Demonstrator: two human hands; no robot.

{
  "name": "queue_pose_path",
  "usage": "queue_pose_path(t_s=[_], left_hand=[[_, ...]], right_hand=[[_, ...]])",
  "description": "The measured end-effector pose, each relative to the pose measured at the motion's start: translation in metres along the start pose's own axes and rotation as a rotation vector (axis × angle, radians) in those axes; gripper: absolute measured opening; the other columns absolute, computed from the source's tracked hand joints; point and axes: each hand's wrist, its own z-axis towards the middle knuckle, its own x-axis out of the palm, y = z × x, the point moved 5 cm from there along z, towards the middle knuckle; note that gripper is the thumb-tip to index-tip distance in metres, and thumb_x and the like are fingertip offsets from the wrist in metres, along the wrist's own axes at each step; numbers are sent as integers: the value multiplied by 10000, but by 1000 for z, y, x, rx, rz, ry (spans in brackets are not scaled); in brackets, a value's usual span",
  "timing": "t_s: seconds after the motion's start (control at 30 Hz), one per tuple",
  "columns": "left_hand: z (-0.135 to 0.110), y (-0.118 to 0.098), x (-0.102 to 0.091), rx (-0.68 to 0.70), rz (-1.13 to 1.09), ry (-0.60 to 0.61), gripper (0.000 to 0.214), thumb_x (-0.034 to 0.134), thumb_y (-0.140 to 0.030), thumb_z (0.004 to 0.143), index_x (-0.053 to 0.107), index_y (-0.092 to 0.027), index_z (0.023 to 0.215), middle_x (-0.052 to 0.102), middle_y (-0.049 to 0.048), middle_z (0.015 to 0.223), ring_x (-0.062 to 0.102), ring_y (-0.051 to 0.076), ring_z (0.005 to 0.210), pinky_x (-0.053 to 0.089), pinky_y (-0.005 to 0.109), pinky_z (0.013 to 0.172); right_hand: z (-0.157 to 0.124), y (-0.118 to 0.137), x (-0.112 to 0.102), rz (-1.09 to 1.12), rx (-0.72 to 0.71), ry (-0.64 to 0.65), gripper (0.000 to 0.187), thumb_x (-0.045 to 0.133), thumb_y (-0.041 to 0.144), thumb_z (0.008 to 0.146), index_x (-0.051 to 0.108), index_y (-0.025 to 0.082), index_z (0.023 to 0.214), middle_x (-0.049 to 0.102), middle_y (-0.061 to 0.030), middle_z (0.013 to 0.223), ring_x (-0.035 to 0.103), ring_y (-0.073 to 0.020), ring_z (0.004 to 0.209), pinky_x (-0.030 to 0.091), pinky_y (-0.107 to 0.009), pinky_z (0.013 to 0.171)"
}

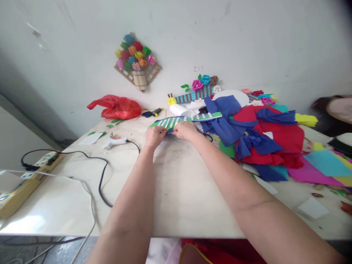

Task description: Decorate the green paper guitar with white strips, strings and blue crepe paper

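Observation:
A long, flat green craft piece (189,119) with white stripes and a blue edge lies raised at the far middle of the table. My left hand (156,136) pinches its near edge toward the left end. Close beside it, my right hand (184,130) has its fingers closed on the same near edge. The fingertips of both hands are partly hidden, so the exact grip is hard to see. A white glue gun (115,142) with a black cord lies left of my left hand. Black scissor handles (207,137) show just right of my right hand.
Crumpled blue (225,121) and red crepe paper (286,132) is heaped at the right. A red plastic bag (118,107) and yellow-black pliers (153,112) lie at the back left. A power strip (35,176) with cords runs along the left edge. Paper flowers (136,55) hang on the wall.

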Motion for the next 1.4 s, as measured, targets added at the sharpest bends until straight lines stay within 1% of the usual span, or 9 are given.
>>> queue_pose_path(t_s=[0.27,0.6,0.8,0.9,1.0,1.1,1.27,1.33,1.4], left_hand=[[0,0,1,-5,10,-8,227,535,-344,751,713,-221,820,688,39,841,606,175,752,414,255,653],[0,-1,6,14,85,11,228,516,-339,758,708,-230,815,675,42,820,596,182,766,422,268,669],[-3,-4,13,70,104,47,223,501,-308,742,702,-237,809,670,42,845,598,196,789,435,276,684],[-6,-2,17,68,69,85,241,502,-295,718,683,-229,865,668,43,843,596,197,788,442,285,716],[-9,-3,20,160,25,90,341,537,-243,641,640,-203,964,655,47,924,563,214,906,430,302,804],[-13,-5,20,249,35,67,429,572,-215,567,617,-190,994,611,47,1063,489,244,1033,388,348,894],[-14,1,15,137,87,-26,486,592,-252,569,590,-192,1052,571,61,1100,462,267,1055,383,385,890],[-13,5,15,98,80,-35,474,585,-256,585,590,-188,1054,565,65,1120,465,258,1068,376,375,907],[-12,7,18,93,48,-11,448,572,-247,607,594,-181,1050,559,63,1159,467,239,1092,351,350,949]], right_hand=[[4,-7,4,21,56,-12,305,470,399,803,670,214,940,645,-99,1025,564,-234,990,411,-322,820],[5,-4,7,13,85,-13,322,479,343,791,651,150,981,643,-149,1003,573,-265,968,423,-345,809],[6,-2,16,-19,68,4,321,462,316,790,654,149,987,645,-154,990,578,-265,952,418,-347,804],[6,-2,22,-31,73,23,315,460,278,784,651,150,999,646,-158,993,580,-257,950,416,-338,803],[7,-2,27,-26,68,20,314,464,275,778,651,155,999,651,-152,979,586,-259,938,424,-335,787],[9,-2,31,-17,71,8,321,450,305,795,650,153,994,648,-155,985,583,-256,944,420,-335,797],[9,-1,31,-6,84,-24,309,449,321,801,656,156,960,658,-144,955,594,-258,924,434,-339,778],[8,-1,30,-6,87,-33,298,455,318,797,661,156,940,663,-139,939,601,-260,907,444,-335,760],[8,-1,29,-7,84,-41,289,455,315,797,667,157,915,666,-135,924,607,-261,891,451,-336,743]])
